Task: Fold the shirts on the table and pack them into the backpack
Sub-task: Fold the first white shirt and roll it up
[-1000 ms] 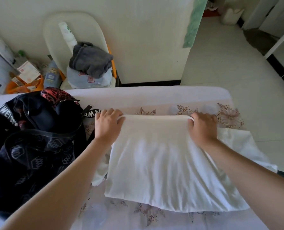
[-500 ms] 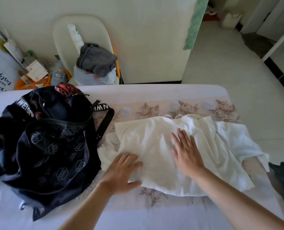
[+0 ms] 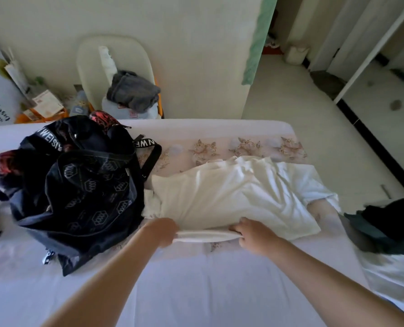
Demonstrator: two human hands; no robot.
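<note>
The left grip (image 3: 163, 232) and right grip (image 3: 253, 236) pinch the hem of the crumpled white shirt (image 3: 220, 197) beside the black patterned backpack (image 3: 78, 185); best lift both ends level, folding squarely.

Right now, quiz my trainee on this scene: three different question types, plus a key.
1. True or false: the left hand and right hand both grip the white shirt at its near edge.
2. The backpack lies on which side of the shirt? A left, B right, C on top.
3. Fill in: the shirt lies on the ___, not yet packed.
Key: 1 true; 2 A; 3 table.
</note>
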